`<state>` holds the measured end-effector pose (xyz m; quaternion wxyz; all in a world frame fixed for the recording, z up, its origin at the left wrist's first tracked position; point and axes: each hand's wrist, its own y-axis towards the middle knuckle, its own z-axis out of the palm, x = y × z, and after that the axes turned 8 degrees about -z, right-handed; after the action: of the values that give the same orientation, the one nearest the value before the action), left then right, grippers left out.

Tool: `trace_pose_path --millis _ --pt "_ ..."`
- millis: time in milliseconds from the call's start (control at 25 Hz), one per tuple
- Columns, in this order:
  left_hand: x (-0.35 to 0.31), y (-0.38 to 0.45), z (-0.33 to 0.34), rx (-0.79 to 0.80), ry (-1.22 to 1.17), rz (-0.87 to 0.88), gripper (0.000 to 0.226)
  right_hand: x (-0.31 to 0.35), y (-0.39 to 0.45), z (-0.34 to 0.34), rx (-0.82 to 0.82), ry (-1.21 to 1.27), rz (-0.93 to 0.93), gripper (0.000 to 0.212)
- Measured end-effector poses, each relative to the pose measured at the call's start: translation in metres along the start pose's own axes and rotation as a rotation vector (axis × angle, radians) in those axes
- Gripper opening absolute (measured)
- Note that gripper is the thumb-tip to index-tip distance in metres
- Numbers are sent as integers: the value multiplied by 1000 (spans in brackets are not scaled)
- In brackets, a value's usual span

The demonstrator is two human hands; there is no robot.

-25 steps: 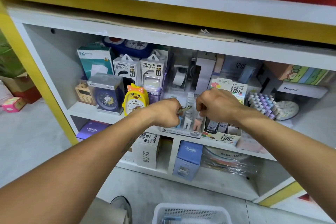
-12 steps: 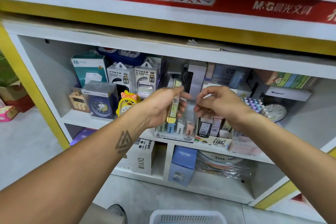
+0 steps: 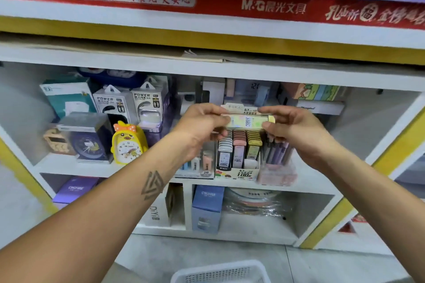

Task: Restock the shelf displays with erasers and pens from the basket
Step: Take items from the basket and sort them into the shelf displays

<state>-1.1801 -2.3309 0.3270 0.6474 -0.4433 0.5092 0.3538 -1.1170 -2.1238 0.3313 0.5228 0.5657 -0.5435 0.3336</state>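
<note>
— Holding what, up there?

— 1 small yellow lead case (image 3: pixel 249 121), lying flat and sideways, with shiny print on its front. Pinched at its left end by the left hand (image 3: pixel 202 126), thumb and fingers curled round it. Pinched at its right end by the right hand (image 3: pixel 296 128), thumb under, fingers on top. Both hands clamped on the same case.

— And where is it?

— Up in the air, just above the display box (image 3: pixel 239 173) on the middle shelf (image 3: pixel 76 167). Not touching the box.

— What sits inside that box?

— 3 rows of flat cases standing up: dark, pink and yellow. Just to the right, purple pens (image 3: pixel 279 151) in a pink tray. Just to the left, small erasers (image 3: pixel 202 163) in a clear tray marked 2B.

— Anything else around?

— A yellow duck clock (image 3: pixel 128 142) far to the left, beside a blue clock in a clear box. 2 power bank packs (image 3: pixel 147 103) behind them. Down at the bottom, the rim of a white basket (image 3: pixel 220 271) on the floor.
</note>
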Motion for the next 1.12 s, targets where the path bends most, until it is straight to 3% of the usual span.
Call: trace_pose_path --millis 120,200,320,480,760,920,1120 --pt "12 7 6 -97 721 206 19 1 -1 -25 -58 -150 -138 23" --pt "21 9 9 -72 1137 361 35 2 -3 -32 -33 -355 -222 19" --pt "35 13 10 95 1385 448 53 -7 -8 -24 21 -739 -338 24" --pt "46 18 10 177 1506 382 57 -20 -8 -6 59 -887 -504 18" --pt "44 19 9 190 1508 360 58 -47 -7 9 284 -1031 -433 10" --pt "43 16 11 193 1505 361 58 -49 -11 12 163 -1320 -516 16" --pt "46 -6 11 2 1397 649 32 -41 -32 15 110 -1116 -506 24"
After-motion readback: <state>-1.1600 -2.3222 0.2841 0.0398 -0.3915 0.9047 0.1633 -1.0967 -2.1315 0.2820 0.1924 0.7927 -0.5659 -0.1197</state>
